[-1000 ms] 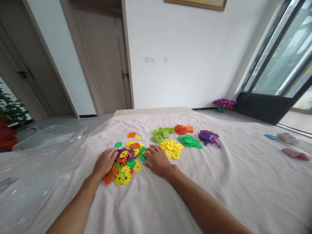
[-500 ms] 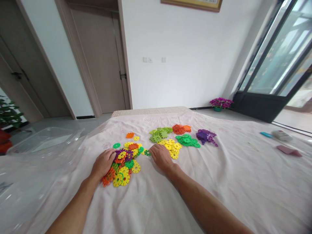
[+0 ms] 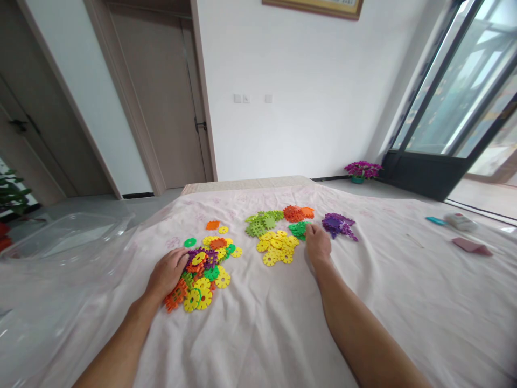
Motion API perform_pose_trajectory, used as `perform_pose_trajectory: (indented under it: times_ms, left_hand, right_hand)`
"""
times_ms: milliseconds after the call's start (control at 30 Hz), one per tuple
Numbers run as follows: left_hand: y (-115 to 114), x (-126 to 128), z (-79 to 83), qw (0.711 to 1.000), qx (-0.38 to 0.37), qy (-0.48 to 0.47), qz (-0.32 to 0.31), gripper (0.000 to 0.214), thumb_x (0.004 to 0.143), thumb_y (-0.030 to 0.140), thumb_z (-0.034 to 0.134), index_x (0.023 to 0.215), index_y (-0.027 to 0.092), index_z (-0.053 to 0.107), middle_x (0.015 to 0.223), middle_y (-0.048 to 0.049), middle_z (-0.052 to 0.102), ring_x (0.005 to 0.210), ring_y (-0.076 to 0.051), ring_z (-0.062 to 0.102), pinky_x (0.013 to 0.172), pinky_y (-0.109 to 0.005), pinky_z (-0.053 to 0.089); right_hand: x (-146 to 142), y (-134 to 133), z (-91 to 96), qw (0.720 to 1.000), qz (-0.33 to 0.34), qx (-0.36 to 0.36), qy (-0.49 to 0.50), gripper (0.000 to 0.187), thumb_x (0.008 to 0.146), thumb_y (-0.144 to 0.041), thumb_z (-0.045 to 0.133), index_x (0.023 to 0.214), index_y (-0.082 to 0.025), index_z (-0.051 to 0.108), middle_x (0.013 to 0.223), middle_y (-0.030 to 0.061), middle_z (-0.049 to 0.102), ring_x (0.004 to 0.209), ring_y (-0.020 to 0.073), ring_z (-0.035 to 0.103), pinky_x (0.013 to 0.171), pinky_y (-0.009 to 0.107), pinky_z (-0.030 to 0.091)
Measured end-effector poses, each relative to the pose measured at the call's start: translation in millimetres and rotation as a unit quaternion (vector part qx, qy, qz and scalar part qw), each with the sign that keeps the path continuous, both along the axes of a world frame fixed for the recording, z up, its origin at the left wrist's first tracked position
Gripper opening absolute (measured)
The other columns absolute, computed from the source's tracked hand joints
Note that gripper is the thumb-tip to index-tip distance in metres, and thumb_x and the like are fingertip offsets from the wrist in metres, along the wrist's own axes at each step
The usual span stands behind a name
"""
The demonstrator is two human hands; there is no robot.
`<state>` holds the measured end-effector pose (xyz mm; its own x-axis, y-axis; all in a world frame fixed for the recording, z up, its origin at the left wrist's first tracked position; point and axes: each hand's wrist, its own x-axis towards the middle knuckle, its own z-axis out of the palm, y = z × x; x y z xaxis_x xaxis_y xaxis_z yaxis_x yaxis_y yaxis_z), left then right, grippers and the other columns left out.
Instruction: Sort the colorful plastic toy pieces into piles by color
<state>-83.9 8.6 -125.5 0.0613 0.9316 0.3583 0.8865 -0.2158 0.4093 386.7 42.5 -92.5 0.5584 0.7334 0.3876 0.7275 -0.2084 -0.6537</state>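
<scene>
My left hand [image 3: 166, 272] rests at the left edge of a mixed pile of plastic interlocking discs, its fingers stretched out against a purple square piece [image 3: 210, 259]. Yellow discs [image 3: 222, 278], orange squares [image 3: 176, 295] and green discs [image 3: 211, 273] overlap in that pile. Over on the right, my right hand [image 3: 318, 243] is closed at the pile of green discs [image 3: 298, 230], covering part of it. Its fingertips are largely hidden; a green disc was in them a moment earlier. Beside it lies a group of yellow discs [image 3: 278, 247].
Light-green pieces [image 3: 264, 222], red-orange pieces [image 3: 293, 213] and purple pieces [image 3: 337, 224] form separate heaps behind. Clear plastic containers [image 3: 64, 242] stand at the left. A pink folded item [image 3: 472, 246] and a blue object [image 3: 436, 221] lie far right on the cloth [image 3: 258, 323].
My right hand has moved right with the green disc, from beside the mixed pile to the green heap. My left hand stays on the mixed pile. The view has shifted slightly.
</scene>
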Motion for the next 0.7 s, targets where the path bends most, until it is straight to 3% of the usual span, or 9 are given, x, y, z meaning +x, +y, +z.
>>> perform_pose_trajectory:
  times_ms: [133, 200, 300, 367, 533, 600, 700]
  left_hand:
    - [0.2, 0.5, 0.1, 1.0, -0.005, 0.001, 0.008, 0.045, 0.093, 0.044, 0.033, 0.116, 0.021, 0.065, 0.127, -0.006, 0.064, 0.121, -0.021, 0.056, 0.109, -0.037, 0.039]
    - [0.3, 0.6, -0.2, 1.0, -0.007, 0.001, 0.01, 0.047, 0.093, 0.045, 0.033, 0.116, 0.02, 0.065, 0.128, -0.0067, 0.064, 0.121, -0.021, 0.056, 0.109, -0.037, 0.039]
    - [0.5, 0.4, -0.6, 1.0, -0.004, -0.001, 0.008, 0.046, 0.093, 0.044, 0.033, 0.116, 0.021, 0.065, 0.127, -0.0061, 0.064, 0.121, -0.021, 0.056, 0.108, -0.037, 0.039]
    - [0.8, 0.1, -0.7, 1.0, -0.004, -0.001, 0.008, 0.045, 0.092, 0.044, 0.034, 0.116, 0.021, 0.065, 0.126, -0.0053, 0.065, 0.121, -0.021, 0.057, 0.108, -0.036, 0.04]
    - [0.9, 0.4, 0.4, 1.0, -0.005, 0.003, 0.007, 0.045, 0.093, 0.043, 0.033, 0.115, 0.021, 0.066, 0.126, -0.0055, 0.065, 0.12, -0.021, 0.056, 0.108, -0.037, 0.04]
    - [0.4, 1.1, 1.2, 1.0, -0.003, 0.005, 0.006, 0.045, 0.093, 0.043, 0.033, 0.115, 0.022, 0.066, 0.125, -0.0055, 0.065, 0.12, -0.021, 0.057, 0.107, -0.037, 0.04]
    - [-0.5, 2.1, 2.2, 1.0, -0.002, 0.007, 0.006, 0.047, 0.094, 0.043, 0.031, 0.115, 0.02, 0.066, 0.125, -0.006, 0.065, 0.12, -0.02, 0.057, 0.107, -0.035, 0.04]
  right_hand:
    - [6.9, 1.7, -0.2, 0.997, -0.039, 0.03, 0.055, 0.041, 0.091, -0.035, 0.04, 0.118, -0.021, 0.067, 0.089, 0.0075, 0.072, 0.079, 0.02, 0.062, 0.069, 0.028, 0.04]
    - [-3.0, 2.0, 1.9, 0.998, -0.026, 0.044, 0.037, 0.04, 0.092, -0.033, 0.04, 0.12, -0.021, 0.066, 0.098, 0.0077, 0.071, 0.087, 0.021, 0.062, 0.074, 0.029, 0.041]
    - [-31.3, -2.1, 7.1, 0.993, 0.077, 0.069, -0.052, 0.034, 0.093, -0.03, 0.041, 0.11, -0.022, 0.069, 0.105, 0.0058, 0.07, 0.096, 0.0211, 0.059, 0.083, 0.031, 0.04]
    - [-55.2, -9.5, 11.2, 0.976, 0.164, 0.072, -0.123, 0.03, 0.094, -0.028, 0.044, 0.106, -0.023, 0.07, 0.103, 0.0054, 0.07, 0.098, 0.0213, 0.057, 0.088, 0.032, 0.037]
    - [-111.0, -36.8, 15.4, 0.895, 0.374, 0.016, -0.245, 0.023, 0.094, -0.029, 0.051, 0.108, -0.026, 0.069, 0.108, 0.0062, 0.066, 0.103, 0.0222, 0.052, 0.092, 0.036, 0.035]
    - [-126.0, -45.1, 13.1, 0.866, 0.426, 0.007, -0.263, 0.027, 0.094, -0.033, 0.052, 0.117, -0.027, 0.065, 0.12, 0.0063, 0.062, 0.111, 0.0222, 0.049, 0.097, 0.037, 0.034]
    - [-138.9, -51.2, 8.7, 0.846, 0.454, 0.006, -0.281, 0.033, 0.095, -0.039, 0.052, 0.125, -0.028, 0.061, 0.131, 0.0059, 0.055, 0.122, 0.0228, 0.042, 0.105, 0.04, 0.029]
